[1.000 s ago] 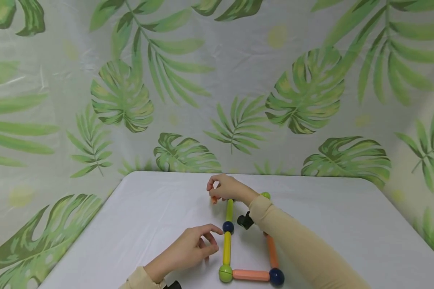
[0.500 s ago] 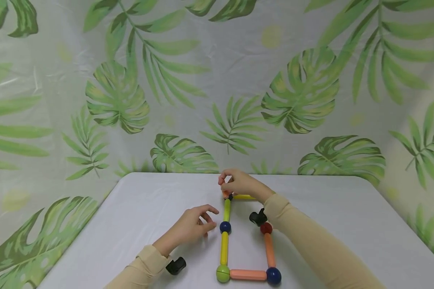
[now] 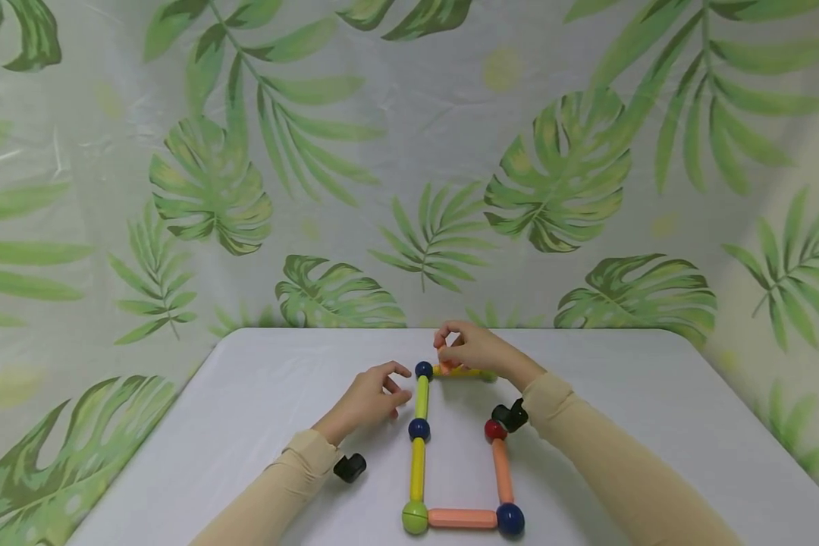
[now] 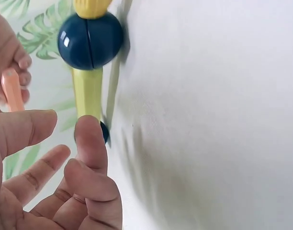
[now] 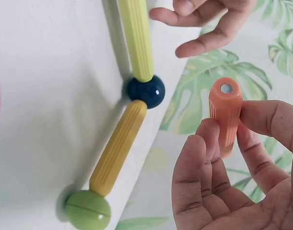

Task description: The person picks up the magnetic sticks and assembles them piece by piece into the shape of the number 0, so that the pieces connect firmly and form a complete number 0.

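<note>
My right hand (image 3: 476, 352) pinches a salmon-orange magnetic rod (image 5: 225, 117) between thumb and fingertips. Its end shows a round metal disc in the right wrist view. The rod is over the far side of a frame of rods and balls, by a yellow rod (image 5: 118, 148) that joins a dark blue ball (image 5: 146, 91) to a green ball (image 5: 87, 211). My left hand (image 3: 368, 398) is left of the frame, fingers loosely bent and holding nothing. Its fingertips are close to a light green rod (image 3: 422, 398), which runs between the far blue ball and a middle blue ball (image 3: 419, 429).
Nearer me, a yellow rod (image 3: 417, 470), a green ball (image 3: 415, 517), an orange rod (image 3: 462, 519) and a blue ball (image 3: 510, 519) continue the frame. Another orange rod (image 3: 502, 470) leads up to a red ball (image 3: 495, 430). All lie on a white table (image 3: 621, 394) before a leaf-print backdrop.
My right hand has moved right with the orange rod, from left of the far blue ball to over the far yellow rod. My left hand has moved forward along the frame's left side.
</note>
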Motion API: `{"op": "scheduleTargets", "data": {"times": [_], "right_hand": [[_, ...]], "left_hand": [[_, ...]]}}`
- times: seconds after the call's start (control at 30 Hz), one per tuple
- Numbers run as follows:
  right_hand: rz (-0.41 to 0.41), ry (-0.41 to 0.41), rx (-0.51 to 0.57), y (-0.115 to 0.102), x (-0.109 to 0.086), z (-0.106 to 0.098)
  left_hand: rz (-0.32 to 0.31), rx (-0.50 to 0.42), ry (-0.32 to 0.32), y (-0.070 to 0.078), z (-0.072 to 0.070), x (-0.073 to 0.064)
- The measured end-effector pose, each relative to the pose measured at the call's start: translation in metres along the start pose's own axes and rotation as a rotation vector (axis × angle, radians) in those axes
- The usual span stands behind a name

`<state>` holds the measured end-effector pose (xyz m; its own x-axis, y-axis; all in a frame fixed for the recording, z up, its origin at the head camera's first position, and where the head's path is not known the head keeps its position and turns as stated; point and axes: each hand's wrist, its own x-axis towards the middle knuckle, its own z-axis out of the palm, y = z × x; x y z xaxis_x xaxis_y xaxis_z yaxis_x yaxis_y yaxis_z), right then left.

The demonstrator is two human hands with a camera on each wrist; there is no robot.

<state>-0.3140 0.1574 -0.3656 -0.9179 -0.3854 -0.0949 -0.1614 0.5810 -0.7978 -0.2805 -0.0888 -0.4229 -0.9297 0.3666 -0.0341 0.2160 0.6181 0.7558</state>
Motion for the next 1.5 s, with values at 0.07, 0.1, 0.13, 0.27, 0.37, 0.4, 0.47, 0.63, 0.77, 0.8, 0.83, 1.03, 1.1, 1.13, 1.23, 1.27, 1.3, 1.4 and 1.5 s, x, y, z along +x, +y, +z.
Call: {"op": "scheduleTargets", "data": {"times": [0.07,0.1,0.13,0.27,0.37,0.4,0.47,0.63,0.77,0.8,0.83,1.03,1.1,1.13,1.23,1.27,1.3,1.4,1.5], "right_hand": [[0.005,0.007,0.009,0.005,-0.003,-0.003],[0.008,0.011,0.015,0.006,-0.005,-0.004],[0.011,0.016,0.02,0.009,-0.006,-0.005],[0.029,0.034,0.057,0.018,-0.013,-0.008],[0.043,0.043,0.073,0.024,-0.018,-0.009],[0.054,0.048,0.08,0.026,-0.02,-0.009],[0.073,0.057,0.091,0.029,-0.023,-0.009],[0.106,0.068,0.114,0.035,-0.031,-0.008],[0.136,0.091,0.128,0.041,-0.037,-0.008],[0.142,0.099,0.129,0.043,-0.038,-0.008],[0.145,0.109,0.133,0.045,-0.04,-0.008],[0.184,0.142,0.151,0.057,-0.05,-0.005],[0.198,0.145,0.154,0.061,-0.053,-0.003],[0.201,0.146,0.152,0.063,-0.055,-0.003],[0.212,0.155,0.155,0.069,-0.059,-0.001],[0.213,0.158,0.156,0.071,-0.06,0.0],[0.217,0.161,0.159,0.073,-0.061,0.001],[0.218,0.16,0.159,0.076,-0.066,0.002],[0.231,0.164,0.149,0.077,-0.07,0.004]], "left_hand": [[-0.011,0.006,0.011,0.0,0.002,0.006],[-0.016,0.01,0.018,0.0,0.003,0.009],[-0.025,0.013,0.024,0.001,0.004,0.012],[-0.055,0.019,0.048,0.002,0.006,0.023],[-0.073,0.014,0.065,0.003,0.006,0.03],[-0.075,0.017,0.069,0.004,0.006,0.033],[-0.081,0.017,0.076,0.004,0.006,0.037],[-0.072,0.03,0.08,0.004,0.008,0.046],[-0.063,0.038,0.072,0.003,0.01,0.05],[-0.063,0.037,0.069,0.003,0.011,0.051],[-0.064,0.034,0.065,0.003,0.011,0.052],[-0.067,0.025,0.042,0.004,0.014,0.057],[-0.065,0.028,0.038,0.004,0.015,0.058],[-0.064,0.028,0.036,0.004,0.015,0.058],[-0.06,0.026,0.033,0.005,0.016,0.059],[-0.056,0.024,0.033,0.005,0.016,0.059],[-0.055,0.022,0.033,0.006,0.016,0.059],[-0.052,0.016,0.035,0.007,0.017,0.058],[-0.056,0.012,0.036,0.009,0.018,0.058]]}}
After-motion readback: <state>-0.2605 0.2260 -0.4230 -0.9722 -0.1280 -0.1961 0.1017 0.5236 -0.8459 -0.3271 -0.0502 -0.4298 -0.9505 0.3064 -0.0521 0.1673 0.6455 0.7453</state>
